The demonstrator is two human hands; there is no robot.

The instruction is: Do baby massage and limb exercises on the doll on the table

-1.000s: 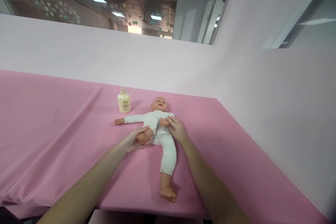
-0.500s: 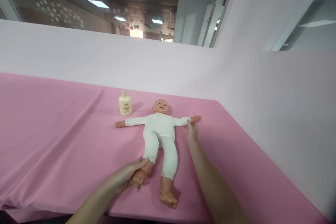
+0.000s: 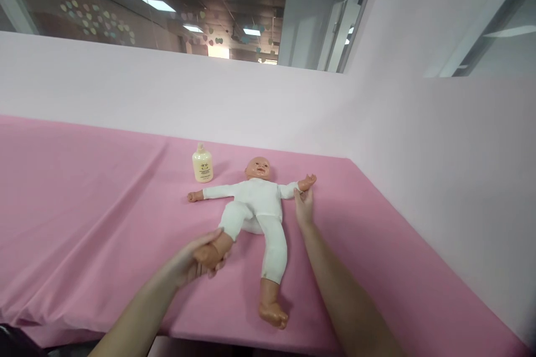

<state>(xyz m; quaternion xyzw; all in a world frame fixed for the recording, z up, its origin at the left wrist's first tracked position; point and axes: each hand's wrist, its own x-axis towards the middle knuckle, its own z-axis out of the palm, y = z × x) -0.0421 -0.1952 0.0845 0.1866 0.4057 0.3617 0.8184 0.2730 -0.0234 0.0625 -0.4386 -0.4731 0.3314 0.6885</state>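
A baby doll [image 3: 262, 199] with a white cloth body lies on its back on a pink-covered table [image 3: 125, 212], head toward the wall. My left hand [image 3: 201, 254] is wrapped round the doll's ankle on the left side of the view, and that leg is raised with its knee bent outward. The doll's other leg lies straight toward the near edge. At the right, my right hand [image 3: 305, 206] grips the doll's arm near the wrist, which is bent slightly upward. The doll's far left arm stretches out on the sheet, untouched.
A pale yellow lotion bottle [image 3: 202, 164] stands upright left of the doll's head. White walls [image 3: 176, 95] rise behind and to the right of the table, with windows above. Folds run through the pink sheet at the left.
My left hand has lifted the doll's leg up and to the left, bending its knee. My right hand has shifted the doll's held arm slightly inward and up.
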